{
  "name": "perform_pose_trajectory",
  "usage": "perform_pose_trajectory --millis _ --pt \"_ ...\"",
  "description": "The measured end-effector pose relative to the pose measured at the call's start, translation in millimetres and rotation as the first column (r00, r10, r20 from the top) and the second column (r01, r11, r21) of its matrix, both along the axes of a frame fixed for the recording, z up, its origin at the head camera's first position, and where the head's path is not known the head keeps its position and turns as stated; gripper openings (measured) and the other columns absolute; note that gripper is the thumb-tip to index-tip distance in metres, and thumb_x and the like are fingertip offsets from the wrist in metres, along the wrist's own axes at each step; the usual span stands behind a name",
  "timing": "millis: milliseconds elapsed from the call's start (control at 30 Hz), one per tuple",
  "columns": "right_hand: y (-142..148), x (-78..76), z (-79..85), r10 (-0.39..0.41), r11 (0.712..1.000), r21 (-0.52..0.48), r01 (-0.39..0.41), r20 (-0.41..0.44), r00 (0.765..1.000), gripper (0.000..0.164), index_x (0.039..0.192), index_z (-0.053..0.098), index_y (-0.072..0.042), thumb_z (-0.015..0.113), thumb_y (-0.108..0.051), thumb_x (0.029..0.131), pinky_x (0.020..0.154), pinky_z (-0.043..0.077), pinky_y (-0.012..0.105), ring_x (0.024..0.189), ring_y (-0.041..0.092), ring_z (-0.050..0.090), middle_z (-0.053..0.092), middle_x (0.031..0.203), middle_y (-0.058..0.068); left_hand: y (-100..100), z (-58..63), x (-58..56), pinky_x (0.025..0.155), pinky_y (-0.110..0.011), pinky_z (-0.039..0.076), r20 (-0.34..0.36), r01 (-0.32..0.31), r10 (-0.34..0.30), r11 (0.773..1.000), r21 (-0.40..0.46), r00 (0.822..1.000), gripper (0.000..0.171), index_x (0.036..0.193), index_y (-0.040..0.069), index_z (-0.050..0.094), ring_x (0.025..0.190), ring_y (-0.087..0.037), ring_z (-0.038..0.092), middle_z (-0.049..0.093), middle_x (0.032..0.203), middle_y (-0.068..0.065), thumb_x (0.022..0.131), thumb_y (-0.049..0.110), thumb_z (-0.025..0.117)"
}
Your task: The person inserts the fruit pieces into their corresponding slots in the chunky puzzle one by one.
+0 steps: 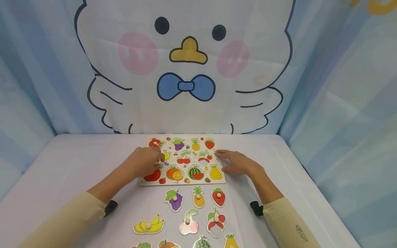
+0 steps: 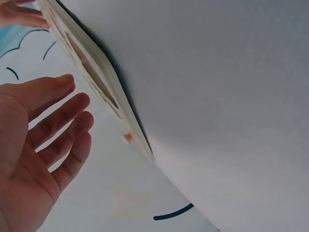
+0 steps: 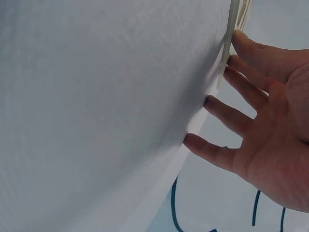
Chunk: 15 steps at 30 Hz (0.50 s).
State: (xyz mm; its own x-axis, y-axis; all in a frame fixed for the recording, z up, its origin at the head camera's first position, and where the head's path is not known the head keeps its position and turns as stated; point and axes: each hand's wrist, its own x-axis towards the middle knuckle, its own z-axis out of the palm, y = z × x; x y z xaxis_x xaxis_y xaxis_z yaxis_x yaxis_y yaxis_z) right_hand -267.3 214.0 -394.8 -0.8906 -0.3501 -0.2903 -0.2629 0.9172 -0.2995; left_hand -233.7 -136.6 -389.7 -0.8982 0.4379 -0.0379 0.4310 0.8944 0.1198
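Cream-coloured rectangular board [image 1: 181,183] with printed fruit outlines, lying flat near the far edge of the table. Judged from the layout, just begun: only the red pomegranate piece [image 1: 155,143], upper left corner, looks seated, and that is partly behind the fingers, so not certain. The other outlines in view seem unfilled.

Left hand [image 1: 145,161]: over the board's left side, fingers loosely bent, thumb apart, pinching nothing; the left wrist view shows a gap between fingertips and board. Right hand [image 1: 237,162]: fingers spread, no grip; thumb against the board's right edge, other fingertips down at the cloth.

Remaining, by my count: ten loose pieces on the near side. Nearest row: purple grape piece [image 1: 174,200], yellow pineapple piece [image 1: 198,199], red strawberry piece [image 1: 218,197], each knobbed. Next row: yellow banana piece [image 1: 149,225], shiny pink cherry piece [image 1: 189,223], red-and-white fruit piece [image 1: 216,223]. Last row, cut by the frame: green-leafed piece [image 1: 143,245], probably the apple; orange piece [image 1: 168,244]; striped green watermelon piece [image 1: 202,242]; yellow pear piece [image 1: 231,241].

Beyond: white cloth-covered table [image 1: 77,162], pale blue-and-white curtain [image 1: 189,113] with a cartoon bird.
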Motion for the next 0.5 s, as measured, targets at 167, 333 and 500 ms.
perform_pose_trajectory --millis 167,333,500 --pt "1 0.9 -1.6 -0.005 1.000 -0.004 0.005 -0.001 1.000 0.069 0.159 0.045 -0.024 0.074 -0.025 0.097 0.120 0.036 0.061 0.154 0.037 0.034 0.036 0.169 0.002 5 1.2 11.3 0.090 -0.048 0.058 0.007 0.034 -0.034 0.999 0.036 0.999 0.026 0.116 0.015 0.080 0.110 -0.027 0.070 0.077 0.117 -0.006 0.091 0.022 0.081" --pt "1 0.3 -1.9 0.001 1.000 0.002 -0.001 -0.009 1.000 0.070 0.159 0.045 -0.024 0.075 -0.024 0.096 0.119 0.037 0.060 0.154 0.037 0.035 0.036 0.169 0.002 9 -2.0 20.2 0.081 -0.038 0.059 -0.005 0.072 -0.071 0.996 0.057 0.997 0.021 0.111 0.014 0.081 0.095 -0.020 0.071 0.078 0.104 -0.002 0.091 0.020 0.080" --pt "2 0.1 -0.9 0.006 1.000 0.003 -0.006 -0.008 1.000 0.070 0.159 0.045 -0.023 0.075 -0.025 0.096 0.119 0.036 0.061 0.154 0.038 0.035 0.037 0.169 0.003 13 -5.8 28.5 0.071 -0.026 0.053 -0.023 0.116 -0.115 0.990 0.081 0.993 0.013 0.103 0.017 0.082 0.083 -0.013 0.066 0.078 0.098 0.003 0.090 0.019 0.082"
